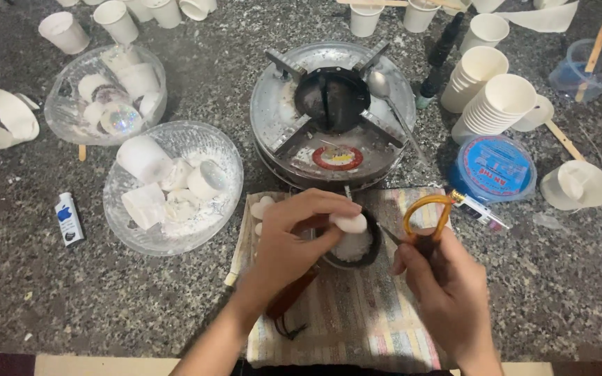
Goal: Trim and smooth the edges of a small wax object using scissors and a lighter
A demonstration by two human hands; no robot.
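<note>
My left hand [295, 233] pinches a white wax chunk [349, 223] over a small black pot [357, 249] that holds white shavings. The pot has a brown handle [291, 296] running toward me under my wrist. My right hand [442, 282] grips scissors with orange loop handles [426, 216], their blades pointing left at the pot's rim. Both rest above a striped cloth [357, 320] on the speckled stone counter.
A round metal burner [332, 115] with a spoon [384, 94] sits just beyond the cloth. Two glass bowls of white wax pieces [172, 184] [106, 94] stand left. Stacked paper cups [492, 104], a blue lidded tub [492, 167] and a lighter [70, 219] lie around.
</note>
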